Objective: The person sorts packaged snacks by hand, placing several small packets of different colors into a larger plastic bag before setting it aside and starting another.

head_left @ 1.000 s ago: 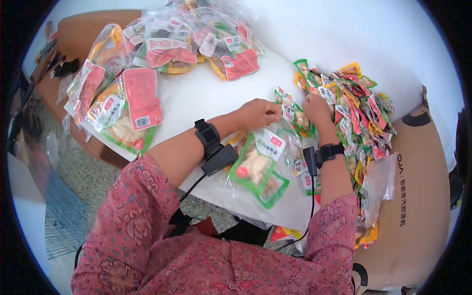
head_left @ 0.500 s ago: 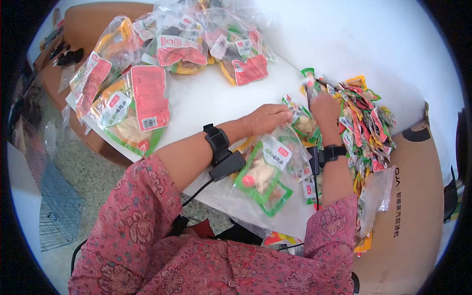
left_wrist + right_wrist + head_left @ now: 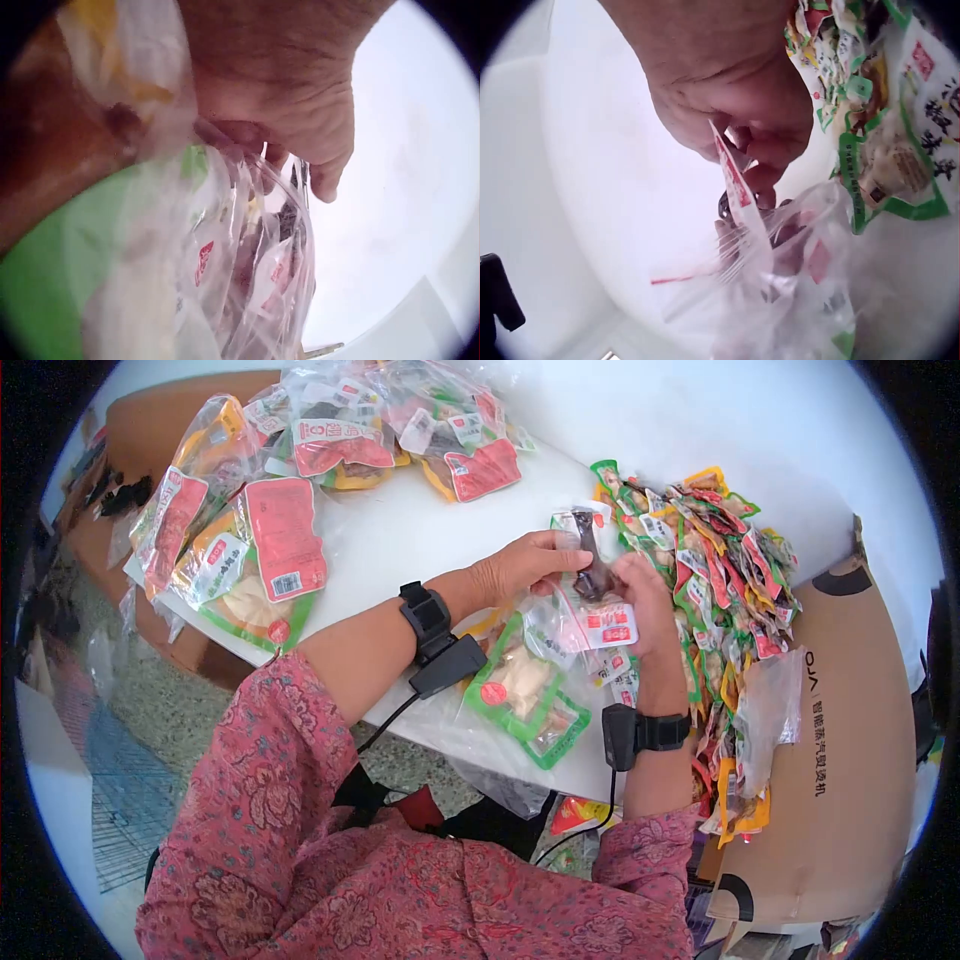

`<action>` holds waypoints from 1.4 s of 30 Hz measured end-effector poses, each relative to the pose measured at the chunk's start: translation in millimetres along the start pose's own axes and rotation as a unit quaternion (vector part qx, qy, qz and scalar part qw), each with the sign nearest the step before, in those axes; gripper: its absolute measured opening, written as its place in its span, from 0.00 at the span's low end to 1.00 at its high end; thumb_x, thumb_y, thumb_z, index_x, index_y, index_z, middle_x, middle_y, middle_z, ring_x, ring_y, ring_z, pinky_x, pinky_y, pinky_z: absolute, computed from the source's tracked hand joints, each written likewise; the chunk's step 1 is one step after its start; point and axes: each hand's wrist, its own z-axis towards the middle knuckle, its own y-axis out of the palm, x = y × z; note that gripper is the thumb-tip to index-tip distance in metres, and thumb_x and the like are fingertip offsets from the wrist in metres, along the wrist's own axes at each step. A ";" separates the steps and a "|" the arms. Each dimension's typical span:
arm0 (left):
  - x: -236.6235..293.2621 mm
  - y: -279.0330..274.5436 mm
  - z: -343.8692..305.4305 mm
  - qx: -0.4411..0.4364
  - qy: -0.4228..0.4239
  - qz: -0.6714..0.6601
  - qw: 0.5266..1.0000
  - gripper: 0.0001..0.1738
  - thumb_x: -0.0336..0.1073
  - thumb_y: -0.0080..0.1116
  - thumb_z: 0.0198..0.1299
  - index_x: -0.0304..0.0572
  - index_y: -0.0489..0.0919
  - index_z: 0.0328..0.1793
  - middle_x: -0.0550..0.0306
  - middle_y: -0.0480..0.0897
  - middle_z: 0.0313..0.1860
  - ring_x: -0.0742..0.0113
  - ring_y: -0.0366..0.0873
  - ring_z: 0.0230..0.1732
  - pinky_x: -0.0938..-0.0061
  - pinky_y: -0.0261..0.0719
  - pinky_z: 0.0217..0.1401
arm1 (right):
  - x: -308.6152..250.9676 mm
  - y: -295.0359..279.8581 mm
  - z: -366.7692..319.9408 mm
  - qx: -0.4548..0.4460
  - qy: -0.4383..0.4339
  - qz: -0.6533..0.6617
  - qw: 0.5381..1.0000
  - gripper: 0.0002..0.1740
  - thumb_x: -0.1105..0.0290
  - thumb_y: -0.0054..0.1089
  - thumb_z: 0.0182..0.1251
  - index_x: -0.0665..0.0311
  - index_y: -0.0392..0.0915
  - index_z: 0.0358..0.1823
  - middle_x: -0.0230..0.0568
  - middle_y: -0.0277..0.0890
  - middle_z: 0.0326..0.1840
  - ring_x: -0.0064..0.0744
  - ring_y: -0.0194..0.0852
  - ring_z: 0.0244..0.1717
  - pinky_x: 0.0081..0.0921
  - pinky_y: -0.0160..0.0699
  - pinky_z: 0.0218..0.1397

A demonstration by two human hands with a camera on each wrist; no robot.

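My left hand point(image 3: 525, 568) pinches the open mouth of a clear plastic bag point(image 3: 232, 300), which hangs below the fingers in the left wrist view. Inside the bag lie green-edged food packets point(image 3: 515, 678) with pale contents. My right hand point(image 3: 648, 605) grips a small packet with dark brown contents point(image 3: 588, 555); its white and red label point(image 3: 735, 176) sticks out below the fingers in the right wrist view. This packet is right at the bag's mouth, between the two hands. Film partly veils the left fingertips.
A large heap of small colourful food packets point(image 3: 720, 570) lies to the right, beside a cardboard box point(image 3: 850, 760). Filled clear bags point(image 3: 340, 445) stand at the table's back left. An empty clear bag point(image 3: 770, 710) lies over the heap's near edge. The white table point(image 3: 430, 550) spans between.
My right hand reached to the heap, picked up a small dark packet, and came back left with it to the bag. My left hand stayed at the bag's mouth.
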 end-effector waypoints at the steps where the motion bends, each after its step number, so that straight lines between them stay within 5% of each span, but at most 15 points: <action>1: -1.0 1.3 0.5 0.025 -0.009 -0.010 1.000 0.13 0.46 0.56 0.56 0.45 0.73 0.37 0.68 0.71 0.27 0.83 0.61 0.20 0.85 0.56 0.19 | 9.7 -13.0 4.6 -0.056 0.021 0.039 0.997 0.07 0.67 0.48 0.61 0.63 0.71 0.33 0.33 0.70 0.29 0.24 0.70 0.30 0.22 0.73 0.36; 5: -2.1 -6.3 4.4 0.098 -0.014 -0.087 0.991 0.11 0.44 0.59 0.54 0.48 0.73 0.35 0.68 0.72 0.25 0.82 0.62 0.20 0.87 0.57 0.18 | 35.9 -24.4 10.1 -0.040 -0.018 0.221 0.974 0.20 0.58 0.41 0.65 0.68 0.71 0.45 0.42 0.73 0.42 0.29 0.72 0.42 0.28 0.72 0.46; 8: -5.0 -15.0 11.0 0.154 0.007 -0.133 0.979 0.10 0.41 0.60 0.54 0.49 0.72 0.35 0.66 0.74 0.25 0.82 0.64 0.18 0.88 0.58 0.16 | 30.6 -5.9 -0.7 -0.046 -0.006 0.214 0.976 0.23 0.53 0.39 0.68 0.66 0.69 0.49 0.42 0.74 0.41 0.30 0.72 0.43 0.29 0.71 0.48; 10: -1.6 -13.6 10.0 0.220 0.026 -0.174 0.959 0.09 0.41 0.59 0.55 0.48 0.72 0.36 0.64 0.76 0.27 0.82 0.66 0.18 0.88 0.58 0.14 | 29.8 -1.9 0.4 -0.020 0.010 0.148 0.989 0.18 0.59 0.42 0.67 0.65 0.70 0.46 0.39 0.74 0.38 0.25 0.73 0.37 0.23 0.71 0.41; 13: -4.4 -17.1 11.0 0.177 0.029 -0.166 0.970 0.09 0.40 0.57 0.56 0.48 0.72 0.37 0.63 0.77 0.28 0.82 0.67 0.19 0.88 0.58 0.14 | 38.9 -6.7 -0.8 -0.017 -0.045 0.018 0.999 0.06 0.69 0.50 0.62 0.62 0.72 0.37 0.29 0.71 0.24 0.14 0.66 0.18 0.10 0.61 0.19; 20: 3.9 -5.6 5.8 0.078 0.029 -0.026 0.996 0.17 0.48 0.51 0.60 0.49 0.69 0.22 0.64 0.70 0.13 0.81 0.60 0.11 0.84 0.55 0.12 | 43.3 -9.6 0.7 0.133 -0.105 0.052 0.984 0.08 0.67 0.54 0.61 0.63 0.68 0.34 0.30 0.70 0.22 0.15 0.64 0.15 0.10 0.59 0.15; 23: 12.0 6.8 2.8 0.156 0.054 -0.011 0.986 0.18 0.48 0.49 0.61 0.49 0.69 0.21 0.64 0.70 0.15 0.82 0.61 0.14 0.84 0.55 0.13 | 47.7 -14.7 2.9 0.132 -0.122 0.074 0.981 0.11 0.64 0.53 0.62 0.64 0.67 0.37 0.33 0.71 0.23 0.18 0.66 0.17 0.12 0.63 0.18; 28: 9.3 17.2 -1.6 0.199 0.131 0.241 0.941 0.17 0.48 0.46 0.62 0.45 0.76 0.32 0.66 0.74 0.21 0.85 0.62 0.20 0.88 0.58 0.20 | 36.5 -10.4 -5.0 0.007 -0.073 0.150 0.986 0.18 0.55 0.43 0.67 0.64 0.68 0.42 0.37 0.72 0.27 0.21 0.70 0.23 0.15 0.65 0.22; 29: 7.5 17.1 -3.9 0.145 0.178 0.261 0.938 0.11 0.41 0.51 0.60 0.45 0.77 0.43 0.65 0.75 0.29 0.80 0.67 0.26 0.86 0.65 0.29 | 35.3 -8.6 -5.9 -0.054 -0.061 0.197 0.977 0.20 0.54 0.43 0.67 0.65 0.69 0.43 0.39 0.73 0.30 0.23 0.72 0.25 0.18 0.69 0.24; 30: 4.4 16.3 -2.2 0.142 0.179 0.261 0.938 0.11 0.41 0.51 0.60 0.45 0.77 0.43 0.65 0.75 0.29 0.80 0.67 0.26 0.86 0.65 0.29 | 32.5 -5.0 -7.6 -0.116 -0.048 0.243 0.962 0.22 0.52 0.42 0.67 0.66 0.69 0.45 0.41 0.75 0.33 0.25 0.74 0.27 0.20 0.72 0.26; 32: -2.1 14.6 2.2 0.044 0.300 0.427 0.852 0.17 0.31 0.54 0.55 0.45 0.75 0.52 0.62 0.73 0.37 0.74 0.69 0.35 0.81 0.67 0.40 | 28.7 9.1 -10.4 -0.060 -0.042 0.299 0.952 0.20 0.55 0.44 0.66 0.66 0.69 0.44 0.40 0.74 0.36 0.26 0.74 0.29 0.22 0.74 0.30; 34: -1.6 17.6 0.6 0.018 0.266 0.402 0.876 0.24 0.24 0.53 0.51 0.45 0.72 0.58 0.59 0.73 0.39 0.70 0.69 0.40 0.79 0.66 0.46 | 27.9 9.5 -10.4 -0.005 -0.035 0.352 0.935 0.18 0.57 0.46 0.65 0.66 0.70 0.44 0.40 0.74 0.38 0.27 0.74 0.32 0.24 0.75 0.33; 38: 4.7 28.0 -3.0 0.006 0.293 0.432 0.853 0.22 0.22 0.44 0.54 0.44 0.71 0.57 0.58 0.73 0.38 0.74 0.67 0.33 0.81 0.66 0.39 | 42.4 -13.4 -2.7 -0.071 -0.016 0.266 0.961 0.15 0.65 0.50 0.60 0.67 0.70 0.45 0.39 0.73 0.38 0.27 0.73 0.35 0.26 0.76 0.39; 40: 8.6 32.5 -8.0 0.094 0.117 0.164 0.975 0.17 0.26 0.42 0.57 0.43 0.69 0.54 0.59 0.74 0.33 0.79 0.63 0.25 0.86 0.63 0.28 | 38.8 -13.2 -5.6 -0.046 -0.014 0.264 0.963 0.16 0.64 0.51 0.60 0.67 0.70 0.46 0.38 0.73 0.38 0.26 0.72 0.35 0.26 0.75 0.40; 42: 12.0 29.8 -6.6 0.108 0.107 0.150 0.977 0.10 0.34 0.43 0.61 0.44 0.67 0.48 0.62 0.73 0.27 0.83 0.59 0.19 0.88 0.56 0.20 | 37.0 -17.3 -4.7 -0.055 -0.011 0.237 0.970 0.17 0.64 0.51 0.59 0.67 0.70 0.46 0.37 0.73 0.38 0.24 0.71 0.35 0.24 0.74 0.40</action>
